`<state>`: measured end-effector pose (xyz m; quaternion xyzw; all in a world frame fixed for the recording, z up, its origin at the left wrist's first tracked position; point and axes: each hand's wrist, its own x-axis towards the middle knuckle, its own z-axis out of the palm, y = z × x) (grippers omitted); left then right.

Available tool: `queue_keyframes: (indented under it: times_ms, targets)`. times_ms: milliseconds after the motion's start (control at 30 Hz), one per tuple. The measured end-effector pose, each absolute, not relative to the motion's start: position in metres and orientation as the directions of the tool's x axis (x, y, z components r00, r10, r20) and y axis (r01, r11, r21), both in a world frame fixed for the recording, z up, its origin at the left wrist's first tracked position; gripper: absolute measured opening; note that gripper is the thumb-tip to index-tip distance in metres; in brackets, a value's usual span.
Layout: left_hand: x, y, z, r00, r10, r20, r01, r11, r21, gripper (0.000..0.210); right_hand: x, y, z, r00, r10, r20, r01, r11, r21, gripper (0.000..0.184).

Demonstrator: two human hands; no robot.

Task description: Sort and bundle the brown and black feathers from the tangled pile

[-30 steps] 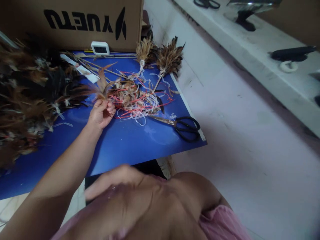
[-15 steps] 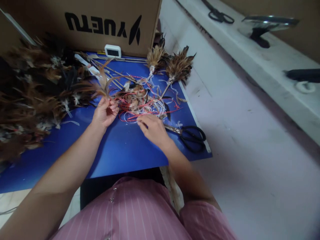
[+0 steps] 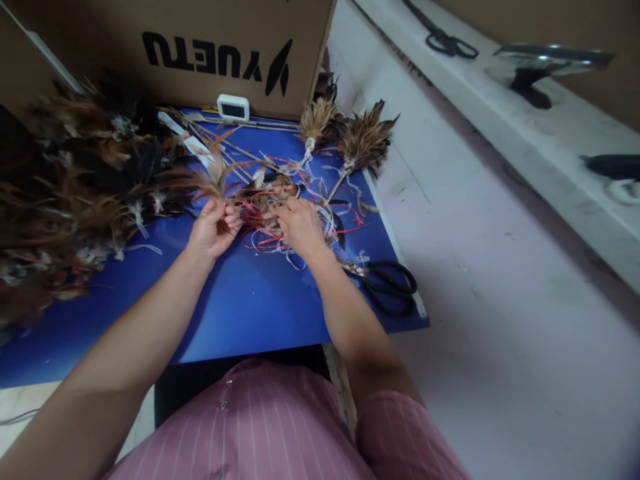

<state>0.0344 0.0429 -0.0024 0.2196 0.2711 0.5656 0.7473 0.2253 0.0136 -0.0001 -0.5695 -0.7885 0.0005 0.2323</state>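
Observation:
Between the thumb and fingers of my left hand (image 3: 216, 227) is a small bunch of brown feathers (image 3: 214, 175), its tips fanned upward. My right hand (image 3: 301, 227) reaches palm down onto a tangled heap of feather scraps and red and clear plastic strips (image 3: 275, 197). Its fingertips touch the heap; whether they pinch a strip is hidden. Black-handled scissors (image 3: 387, 283) lie to the right of my right forearm. Beyond the heap rest two feather dusters, a paler one (image 3: 319, 123) and a darker brown one (image 3: 367, 139).
A large pile of feather bunches (image 3: 65, 200) covers the left of the blue table (image 3: 240, 307). Thin sticks and a small white digital display (image 3: 233, 108) lie before a cardboard box (image 3: 210, 20). On the ledge at right are more scissors (image 3: 450, 45).
My right hand has moved up and forward from the near edge of the heap onto it. My left hand keeps hold of the feathers. The whole view has shifted slightly.

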Motion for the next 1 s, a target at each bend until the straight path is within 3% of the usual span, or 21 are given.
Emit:
queue_keyframes:
  times_ms: [133,267,400,500,667,1000]
  targets:
    - [0.035,0.043,-0.003,0.223,0.962,-0.160,-0.725,0.273,0.632,0.025,0.231,0.014,-0.002,-0.194,0.880,0.433,0.851,0.371,-0.372,0.021]
    - [0.035,0.043,-0.005,0.249,0.959,-0.134,-0.728,0.277,0.628,0.027,0.240,0.012,0.000,-0.061,0.866,0.497,0.705,0.390,-0.593,0.011]
    - [0.035,0.044,-0.008,0.246,0.959,-0.144,-0.707,0.279,0.650,0.028,0.242,0.008,0.004,0.112,0.937,0.330,0.425,0.255,-0.868,0.008]
    - [0.035,0.044,-0.008,0.242,0.959,-0.146,-0.695,0.276,0.664,0.028,0.240,0.006,0.009,0.125,0.980,0.153,0.208,0.125,-0.970,0.011]
    - [0.035,0.041,-0.009,0.258,0.958,-0.127,-0.693,0.275,0.667,0.027,0.238,0.004,0.013,0.087,0.991,0.100,0.161,0.085,-0.983,0.013]
    - [0.043,0.029,-0.008,0.226,0.949,-0.220,-0.604,0.314,0.732,0.022,0.226,-0.002,0.004,0.010,0.954,0.301,0.557,0.244,-0.793,0.004]
